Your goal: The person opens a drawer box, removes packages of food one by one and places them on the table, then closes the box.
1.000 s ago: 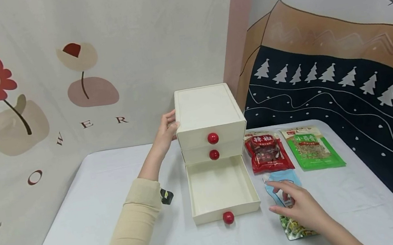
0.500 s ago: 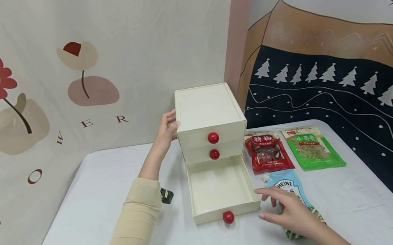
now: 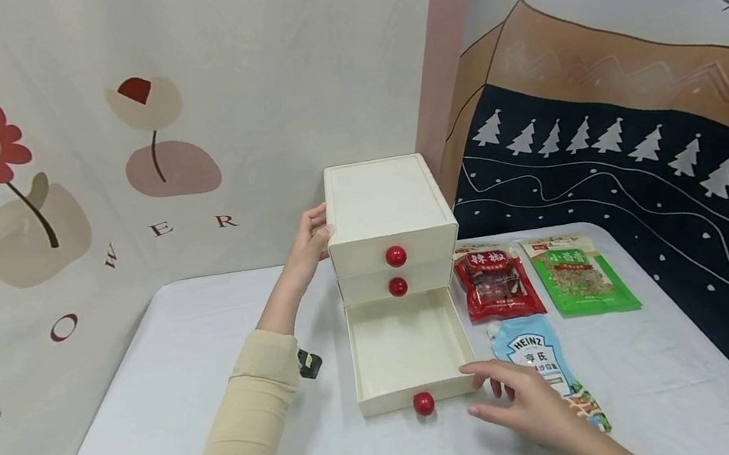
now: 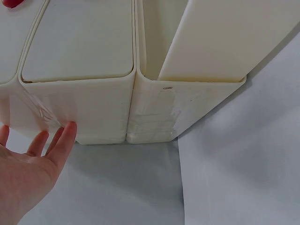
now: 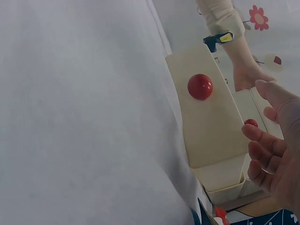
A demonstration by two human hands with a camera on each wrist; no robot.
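A cream cabinet (image 3: pixel 375 199) with small drawers stands at the back of the table, each drawer bearing a round red knob. Its bottom drawer (image 3: pixel 421 391) is pulled out, while the two above are closed. My left hand (image 3: pixel 304 254) rests against the cabinet's left side; in the left wrist view that hand (image 4: pixel 33 173) has its fingertips on the side wall. Beside the open drawer's front right corner is my right hand (image 3: pixel 526 402), fingers loosely bent around nothing. Its index fingertip overlaps the drawer rim; whether they touch I cannot tell.
Right of the cabinet lie a blue Heinz pouch (image 3: pixel 528 344), partly behind the right hand, a red packet (image 3: pixel 500 286) and a green packet (image 3: pixel 582 279). A dark wrist strap piece (image 3: pixel 309 364) shows by the left sleeve. Printed cloth (image 3: pixel 240 121) hangs behind the table.
My right hand has moved left and slightly down from over the blue pouch to the drawer's front corner, uncovering more of the pouch. The left hand and the cabinet stay put.
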